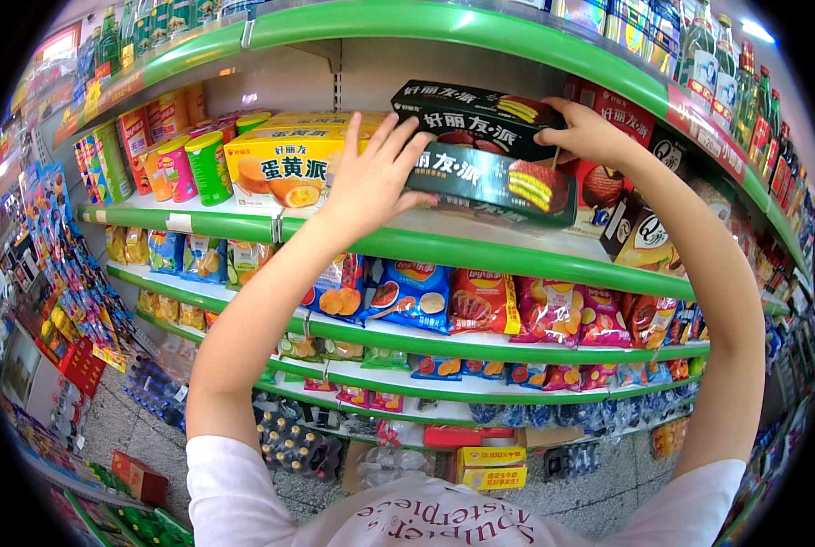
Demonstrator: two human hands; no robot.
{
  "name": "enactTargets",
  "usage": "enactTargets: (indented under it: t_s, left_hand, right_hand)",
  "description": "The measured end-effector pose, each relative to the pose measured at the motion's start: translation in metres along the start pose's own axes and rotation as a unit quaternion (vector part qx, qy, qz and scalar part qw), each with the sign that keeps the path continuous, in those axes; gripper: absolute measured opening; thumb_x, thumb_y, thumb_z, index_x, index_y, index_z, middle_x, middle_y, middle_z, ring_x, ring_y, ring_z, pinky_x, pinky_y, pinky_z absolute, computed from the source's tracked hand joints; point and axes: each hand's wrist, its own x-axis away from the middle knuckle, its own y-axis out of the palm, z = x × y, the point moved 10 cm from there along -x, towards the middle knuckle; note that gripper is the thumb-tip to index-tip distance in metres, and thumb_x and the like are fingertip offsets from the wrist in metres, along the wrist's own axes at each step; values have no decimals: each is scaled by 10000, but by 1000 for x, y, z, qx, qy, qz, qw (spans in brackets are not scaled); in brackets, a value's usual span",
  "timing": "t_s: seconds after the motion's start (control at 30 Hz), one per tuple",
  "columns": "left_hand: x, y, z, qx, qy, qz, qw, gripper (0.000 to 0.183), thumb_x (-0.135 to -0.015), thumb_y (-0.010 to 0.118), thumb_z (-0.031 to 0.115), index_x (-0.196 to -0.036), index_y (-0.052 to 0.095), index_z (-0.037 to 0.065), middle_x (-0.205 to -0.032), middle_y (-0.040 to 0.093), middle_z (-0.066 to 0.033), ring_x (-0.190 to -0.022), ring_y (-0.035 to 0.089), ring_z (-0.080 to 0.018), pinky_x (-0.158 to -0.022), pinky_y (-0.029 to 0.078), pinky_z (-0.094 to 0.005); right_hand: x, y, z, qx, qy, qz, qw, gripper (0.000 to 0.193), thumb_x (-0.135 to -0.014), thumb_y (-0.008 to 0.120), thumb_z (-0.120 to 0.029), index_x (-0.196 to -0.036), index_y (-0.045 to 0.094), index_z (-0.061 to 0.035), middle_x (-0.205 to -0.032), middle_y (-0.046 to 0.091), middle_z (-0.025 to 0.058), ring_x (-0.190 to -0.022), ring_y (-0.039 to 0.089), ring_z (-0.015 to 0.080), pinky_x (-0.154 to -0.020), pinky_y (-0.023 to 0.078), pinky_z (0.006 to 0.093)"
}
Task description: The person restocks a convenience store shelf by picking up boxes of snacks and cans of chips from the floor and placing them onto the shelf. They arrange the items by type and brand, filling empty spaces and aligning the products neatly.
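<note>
Two dark green pie boxes lie on the upper shelf between my hands. The upper pie box [471,120] sits behind and above the front pie box [490,182], which is slightly blurred and tilts down to the right. My right hand [582,135] grips the right end of the upper box, thumb and fingers bent around its edge. My left hand [376,173] has its fingers spread, at the left ends of the dark boxes and in front of a yellow pie box [284,169]. Whether the left fingertips press on the dark boxes is hard to tell.
Green-edged shelving [480,242] curves around me. Canisters [209,169] stand at the left, more boxes [649,239] at the right. Chip bags [407,294] fill the shelf below. Glass bottles [699,59] line the shelf above. Drink packs [294,447] sit on the floor.
</note>
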Motion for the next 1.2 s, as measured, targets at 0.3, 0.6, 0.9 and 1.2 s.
enactTargets:
  t_s: [0.3, 0.6, 0.9, 1.2]
  left_hand:
    - [-38, 47, -27, 7, -31, -189, 982, 708, -789, 575, 573, -1344, 446, 152, -1326, 480, -117, -1297, 365, -342, -1100, 179, -538]
    - [-49, 86, -38, 72, -22, -289, 954, 742, -794, 524, 631, -1311, 487, 100, -1321, 464, -221, -1266, 394, -365, -1068, 267, -486]
    - [-51, 70, -34, 129, -49, -232, 963, 709, -708, 682, 547, -1165, 582, 14, -1107, 593, -186, -999, 589, -348, -853, 464, -410]
    - [-53, 69, -29, 12, 3, -232, 973, 690, -723, 671, 537, -1196, 568, 45, -1283, 471, -179, -1143, 438, -365, -973, 376, -457]
  right_hand:
    - [-48, 41, 46, 174, 4, -165, 971, 395, -858, 496, -249, -1157, 590, -7, -976, 663, 131, -903, 626, 191, -736, 503, 303]
    - [-72, 65, 47, 143, 101, -107, 979, 1126, -680, 434, -834, -1345, 322, 67, -1279, 490, 256, -1157, 515, 326, -950, 405, 368]
    - [-74, 89, 43, 61, 29, -200, 977, 943, -739, 425, -799, -1282, 500, -31, -1229, 557, 177, -1090, 562, 276, -923, 434, 362]
    - [-79, 92, 39, 53, 15, -197, 979, 934, -730, 464, -787, -1253, 519, -14, -1218, 561, 175, -1084, 563, 254, -916, 438, 350]
